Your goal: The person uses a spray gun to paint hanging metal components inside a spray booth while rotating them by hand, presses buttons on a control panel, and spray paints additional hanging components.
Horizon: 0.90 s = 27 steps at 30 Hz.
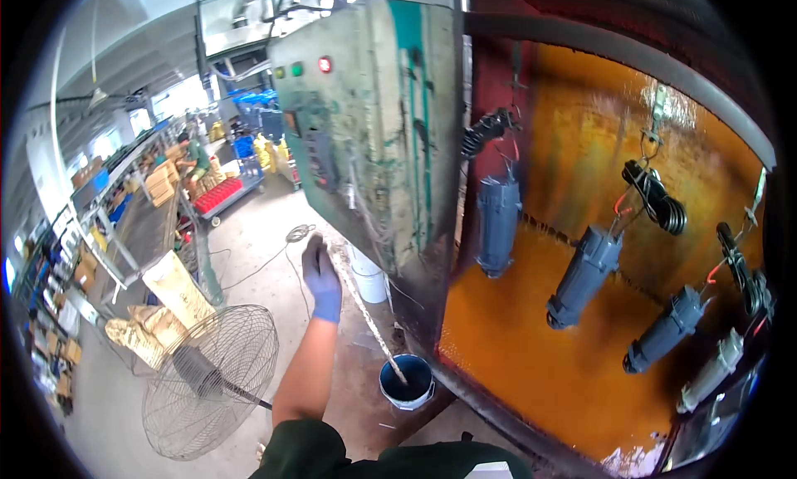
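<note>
My left hand [321, 281], in a blue-grey glove with dark fingertips, is raised at the middle of the view. Its fingers stretch upward and nothing shows in them. Just right of it, a long whitish, crusted stick [365, 313] leans with its lower end in a dark-lined bucket [407, 403]; whether the hand touches the stick is unclear. My right hand is out of view. On the right, dark grey cylindrical pump-like units [585, 276] with coiled black cables [660, 198] hang from hooks inside an orange-stained booth [573, 379].
A worn control cabinet [374, 122] with buttons stands ahead, beside the booth. Behind the stick is a white bucket [369, 284]. A caged fan [212, 379] stands at lower left near brown paper sacks [176, 290]. Farther off, a person [198, 157] is by a red-loaded cart [222, 198].
</note>
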Motion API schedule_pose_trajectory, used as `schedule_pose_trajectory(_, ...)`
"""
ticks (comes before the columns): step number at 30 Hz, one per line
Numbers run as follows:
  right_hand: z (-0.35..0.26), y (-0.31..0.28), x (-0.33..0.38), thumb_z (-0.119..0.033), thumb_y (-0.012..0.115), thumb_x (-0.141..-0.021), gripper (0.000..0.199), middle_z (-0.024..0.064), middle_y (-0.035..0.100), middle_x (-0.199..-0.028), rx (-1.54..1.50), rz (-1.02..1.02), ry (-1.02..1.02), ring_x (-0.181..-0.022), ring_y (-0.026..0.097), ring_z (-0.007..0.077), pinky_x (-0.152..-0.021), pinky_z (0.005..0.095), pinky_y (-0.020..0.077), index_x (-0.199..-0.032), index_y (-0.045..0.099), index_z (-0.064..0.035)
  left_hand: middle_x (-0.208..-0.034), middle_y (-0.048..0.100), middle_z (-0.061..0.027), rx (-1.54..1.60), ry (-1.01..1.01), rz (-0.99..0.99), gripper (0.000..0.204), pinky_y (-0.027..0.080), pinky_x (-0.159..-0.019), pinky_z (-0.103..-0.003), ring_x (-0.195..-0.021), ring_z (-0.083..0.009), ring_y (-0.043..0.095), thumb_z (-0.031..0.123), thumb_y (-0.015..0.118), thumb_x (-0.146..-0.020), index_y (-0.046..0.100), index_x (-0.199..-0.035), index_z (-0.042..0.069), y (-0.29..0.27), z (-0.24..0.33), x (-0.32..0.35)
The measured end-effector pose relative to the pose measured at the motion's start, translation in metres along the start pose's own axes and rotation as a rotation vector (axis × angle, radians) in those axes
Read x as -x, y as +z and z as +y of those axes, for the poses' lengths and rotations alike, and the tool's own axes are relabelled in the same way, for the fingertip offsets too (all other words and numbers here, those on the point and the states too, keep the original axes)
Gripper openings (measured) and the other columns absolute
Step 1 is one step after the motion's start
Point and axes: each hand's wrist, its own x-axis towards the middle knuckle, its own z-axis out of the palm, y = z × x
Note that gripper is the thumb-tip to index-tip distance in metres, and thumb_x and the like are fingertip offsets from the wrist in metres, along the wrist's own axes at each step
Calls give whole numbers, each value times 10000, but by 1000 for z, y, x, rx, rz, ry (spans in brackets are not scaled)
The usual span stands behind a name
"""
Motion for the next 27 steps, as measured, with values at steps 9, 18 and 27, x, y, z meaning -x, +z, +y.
schedule_pose_trajectory(9, -85, 42, -17, -321, 719, -971, 243, 100, 728, -882, 64, -92, -118, -748, 723, 284, -644, 473, 582, -1046, 725, -90, -1638, 464, -156, 157, 94, 0, 762, 466, -1098, -329, -1271, -226, 606, -76, 523, -947, 314, -1673, 23, 70, 40, -78)
schedule_pose_trajectory(18, -80, 45, -19, -336, 711, -985, 259, 107, 723, -894, 45, -88, -100, -749, 728, 308, -635, 488, 587, -1076, 713, -93, -1664, 422, -176, -25, 111, 68, 826, 470, -1127, -354, -1371, -290, 574, -124, 549, -897, 320, -1673, 46, 89, 47, -82)
schedule_pose_trajectory(27, -73, 45, -18, -351, 703, -998, 276, 113, 718, -906, 55, -88, -91, -750, 732, 332, -626, 502, 592, -1106, 701, -97, -1611, 494, -211, -172, 223, -144, 753, 512, -1088, -372, -1374, -284, 577, -52, 521, -949, 320, -1671, 30, 56, 42, -84)
